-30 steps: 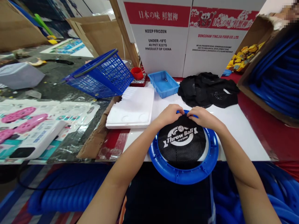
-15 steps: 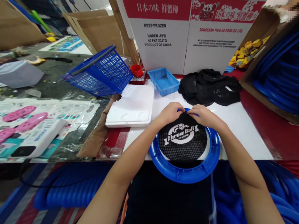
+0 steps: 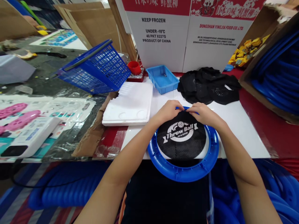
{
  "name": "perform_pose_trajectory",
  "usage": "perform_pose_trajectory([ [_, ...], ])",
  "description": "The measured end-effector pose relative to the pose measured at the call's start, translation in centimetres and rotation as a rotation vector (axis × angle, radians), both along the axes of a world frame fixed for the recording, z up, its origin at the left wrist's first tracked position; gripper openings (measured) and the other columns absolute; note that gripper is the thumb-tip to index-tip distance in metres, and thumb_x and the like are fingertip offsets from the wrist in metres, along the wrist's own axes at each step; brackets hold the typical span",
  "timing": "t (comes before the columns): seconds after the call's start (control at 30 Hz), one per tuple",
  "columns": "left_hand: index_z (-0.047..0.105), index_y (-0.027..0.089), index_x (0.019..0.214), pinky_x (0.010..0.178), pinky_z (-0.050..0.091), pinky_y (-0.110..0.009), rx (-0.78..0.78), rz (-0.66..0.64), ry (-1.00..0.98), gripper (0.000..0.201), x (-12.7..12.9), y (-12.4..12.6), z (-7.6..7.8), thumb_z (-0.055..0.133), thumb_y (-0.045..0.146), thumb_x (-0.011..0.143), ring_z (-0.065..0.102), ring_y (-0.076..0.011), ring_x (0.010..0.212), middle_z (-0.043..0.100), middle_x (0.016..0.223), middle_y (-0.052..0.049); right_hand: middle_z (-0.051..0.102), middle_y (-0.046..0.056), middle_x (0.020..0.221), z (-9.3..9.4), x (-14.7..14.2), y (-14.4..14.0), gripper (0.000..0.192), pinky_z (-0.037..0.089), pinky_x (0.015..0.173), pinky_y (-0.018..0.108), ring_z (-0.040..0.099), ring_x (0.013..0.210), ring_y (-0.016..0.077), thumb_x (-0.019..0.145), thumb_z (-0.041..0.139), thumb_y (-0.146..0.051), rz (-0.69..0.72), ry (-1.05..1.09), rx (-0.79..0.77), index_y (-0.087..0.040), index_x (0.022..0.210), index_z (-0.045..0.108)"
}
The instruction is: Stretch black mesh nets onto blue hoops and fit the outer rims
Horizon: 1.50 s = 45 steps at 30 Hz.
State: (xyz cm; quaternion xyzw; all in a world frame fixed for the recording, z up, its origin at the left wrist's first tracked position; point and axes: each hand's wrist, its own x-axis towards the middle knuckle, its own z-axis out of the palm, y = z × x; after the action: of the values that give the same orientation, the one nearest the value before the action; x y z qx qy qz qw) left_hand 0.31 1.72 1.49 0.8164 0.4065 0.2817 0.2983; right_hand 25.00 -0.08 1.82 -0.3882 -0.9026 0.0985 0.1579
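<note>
At the near edge of a white bench, two bare hands meet at the far rim of a blue plastic ring. Left hand is closed, its fingers curled and pinching the top edge of a black mesh disc against the ring. Right hand mirrors it just beside, also closed in a pinch on the same edge. Printed white lettering on the mesh reads "Throw Ball". The ring lies flat, its near half overhanging the bench edge toward the person.

By the look of it, the mesh is gripped only at the far side: a pale gap shows between mesh and ring along the lower right, and the near edge of the mesh seems to lie loose, so most of the rim looks unfastened.

Just beyond the hands lies a heap of black mesh pieces. To its left sit a small blue tray, a white foam slab and a tilted blue basket. White cartons marked "Keep Frozen" stand behind. A cardboard box of blue rings fills the right side, and printed packaging with pink parts lies far left.
</note>
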Motion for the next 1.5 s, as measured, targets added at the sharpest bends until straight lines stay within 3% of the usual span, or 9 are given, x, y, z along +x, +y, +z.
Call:
perform_pose_trajectory([
  [0.57, 0.081, 0.021, 0.118, 0.09, 0.054, -0.039, 0.221, -0.013, 0.516, 0.04, 0.7, -1.9, 1.9, 0.047, 0.008, 0.101, 0.068, -0.0273, 0.109, 0.069, 0.129, -0.012, 0.08, 0.012, 0.108, -0.4, -0.7, 0.3, 0.042, 0.054, 0.096, 0.043, 0.07, 0.103, 0.0294, 0.097, 0.052, -0.01, -0.084, -0.035, -0.071, -0.021, 0.123, 0.082],
  [0.7, 0.076, 0.012, 0.122, 0.1, 0.052, -0.048, 0.341, -0.031, 0.646, 0.029, 0.9, -6.4, 3.9, 0.052, 0.016, 0.105, 0.062, -0.0361, 0.122, 0.067, 0.131, -0.02, 0.081, 0.01, 0.11, -0.5, 0.0, 0.5, 0.036, 0.055, 0.098, 0.041, 0.073, 0.104, 0.0275, 0.098, 0.053, -0.015, -0.035, 0.105, -0.102, -0.021, 0.117, 0.083],
  [0.83, 0.073, 0.02, 0.123, 0.101, 0.054, -0.046, 0.201, -0.365, 0.603, 0.033, 0.9, -14.0, 3.5, 0.078, 0.039, 0.097, 0.064, -0.0349, 0.122, 0.068, 0.133, -0.015, 0.082, 0.007, 0.11, -0.4, 0.9, 0.6, 0.029, 0.055, 0.095, 0.04, 0.075, 0.101, 0.0261, 0.097, 0.059, -0.023, -0.01, 0.207, -0.184, -0.023, 0.114, 0.083],
  [0.9, 0.069, 0.022, 0.129, 0.106, 0.053, -0.048, 0.183, -0.333, 0.579, 0.042, 0.5, -16.6, 2.5, 0.085, 0.034, 0.091, 0.06, -0.0364, 0.131, 0.063, 0.145, -0.015, 0.081, 0.006, 0.106, -0.4, 1.0, 0.8, 0.027, 0.055, 0.092, 0.039, 0.074, 0.097, 0.0256, 0.097, 0.06, -0.025, -0.023, 0.196, -0.193, -0.023, 0.112, 0.082],
  [1.07, 0.07, 0.021, 0.109, 0.111, 0.052, -0.043, 0.158, -0.284, 0.419, 0.008, -0.9, -18.3, 1.3, 0.062, 0.021, 0.107, 0.064, -0.0284, 0.125, 0.071, 0.128, -0.01, 0.081, 0.009, 0.109, 0.5, 1.1, 0.7, 0.026, 0.057, 0.099, 0.045, 0.074, 0.102, 0.0284, 0.097, 0.061, -0.022, -0.05, 0.146, -0.183, -0.021, 0.113, 0.082],
  [1.2, 0.069, 0.019, 0.116, 0.105, 0.056, -0.042, 0.184, -0.066, 0.247, 0.018, -1.6, -20.3, 0.9, 0.052, 0.019, 0.111, 0.068, -0.0242, 0.113, 0.073, 0.121, -0.009, 0.074, 0.017, 0.129, 2.3, 0.7, -5.9, 0.035, 0.054, 0.112, 0.058, 0.068, 0.126, 0.0349, 0.1, 0.052, -0.012, -0.124, 0.154, 0.005, -0.021, 0.124, 0.077],
  [1.27, 0.069, 0.017, 0.118, 0.103, 0.058, -0.043, 0.266, 0.03, 0.166, 0.018, -1.4, -21.9, 0.0, 0.054, 0.014, 0.109, 0.068, -0.0249, 0.113, 0.073, 0.124, -0.011, 0.069, 0.015, 0.14, 2.3, -0.1, -11.7, 0.038, 0.053, 0.116, 0.058, 0.063, 0.137, 0.0333, 0.1, 0.053, -0.009, -0.009, 0.231, 0.001, -0.024, 0.127, 0.074],
  [1.4, 0.069, 0.012, 0.12, 0.1, 0.06, -0.045, 0.429, 0.0, 0.058, 0.021, -0.8, -23.5, -2.3, 0.056, 0.006, 0.104, 0.068, -0.0271, 0.112, 0.074, 0.118, -0.012, 0.069, 0.013, 0.145, -0.8, -2.6, -21.2, 0.043, 0.05, 0.122, 0.06, 0.063, 0.139, 0.0308, 0.102, 0.066, -0.016, -0.024, 0.289, -0.066, -0.026, 0.143, 0.062],
  [1.5, 0.069, 0.012, 0.124, 0.101, 0.061, -0.044, 0.481, -0.068, -0.045, 0.026, -0.9, -22.6, -3.3, 0.054, 0.003, 0.104, 0.069, -0.0265, 0.113, 0.075, 0.116, -0.013, 0.076, 0.011, 0.129, -3.5, -3.9, -22.8, 0.032, 0.054, 0.115, 0.06, 0.07, 0.125, 0.0296, 0.102, 0.064, -0.009, -0.183, 0.419, 0.079, -0.027, 0.128, 0.067],
])
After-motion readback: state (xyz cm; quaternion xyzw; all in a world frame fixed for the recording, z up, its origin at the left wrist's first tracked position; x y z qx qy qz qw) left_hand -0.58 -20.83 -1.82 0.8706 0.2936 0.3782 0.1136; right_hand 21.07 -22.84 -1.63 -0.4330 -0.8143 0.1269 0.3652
